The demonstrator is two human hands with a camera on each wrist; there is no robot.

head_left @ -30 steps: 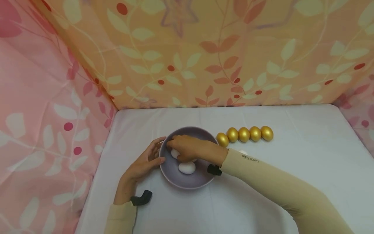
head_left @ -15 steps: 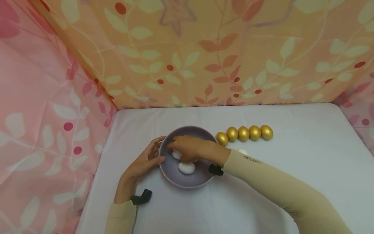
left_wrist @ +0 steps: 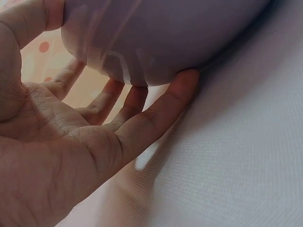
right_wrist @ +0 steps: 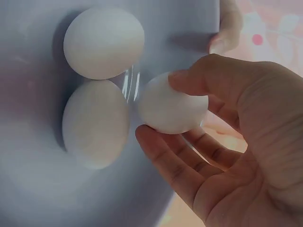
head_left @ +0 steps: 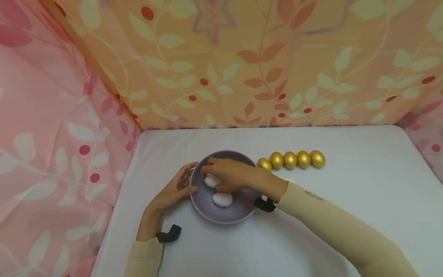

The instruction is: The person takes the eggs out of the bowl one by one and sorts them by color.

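A mauve bowl [head_left: 204, 213] stands on the white table and holds three white eggs. My right hand [head_left: 228, 175] reaches into it and grips one white egg [right_wrist: 165, 106] between thumb and fingertips. Two other white eggs, an upper egg [right_wrist: 104, 42] and a lower egg [right_wrist: 96, 124], lie touching each other in the bowl beside it. My left hand [head_left: 169, 196] holds the bowl's left side, its thumb at the rim and its fingertips against the outer wall. In the left wrist view a gap shows between the palm and the bowl.
Several gold eggs [head_left: 290, 160] stand in a row right of the bowl; the nearest is close to its rim. A small white thing [head_left: 290, 180] is mostly hidden by the right sleeve. Floral cloth [head_left: 263, 69] walls the table's back and sides.
My right wrist and forearm have shifted slightly to the right, and the fingers have moved a little right with the egg. The left hand and bowl have stayed in place.
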